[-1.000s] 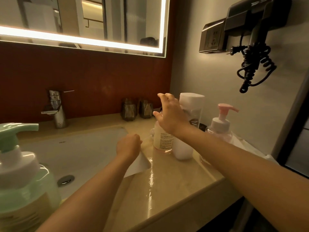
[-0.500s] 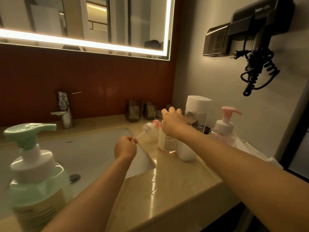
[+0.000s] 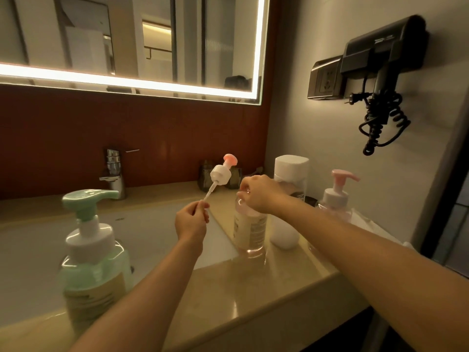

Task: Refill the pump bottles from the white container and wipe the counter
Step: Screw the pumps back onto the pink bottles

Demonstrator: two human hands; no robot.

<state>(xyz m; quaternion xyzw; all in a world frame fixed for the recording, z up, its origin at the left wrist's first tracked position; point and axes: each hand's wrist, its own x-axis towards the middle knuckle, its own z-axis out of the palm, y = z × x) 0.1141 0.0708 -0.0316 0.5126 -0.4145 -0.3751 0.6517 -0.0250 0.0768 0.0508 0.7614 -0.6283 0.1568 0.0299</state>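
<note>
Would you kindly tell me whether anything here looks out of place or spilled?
Yes. The pump is off its bottle. The left hand pinches it by the tube, head up, while the right hand grips the bottle's open top. The counter before the bottle shines, seemingly wet.

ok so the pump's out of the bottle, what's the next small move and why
Probably lay the pink-and-white pump head on the beige counter. The left hand only pinches its thin dip tube, the right hand steadies the open clear bottle, and the tall white container beside it is still capped, so a hand must be freed for pouring.
</note>
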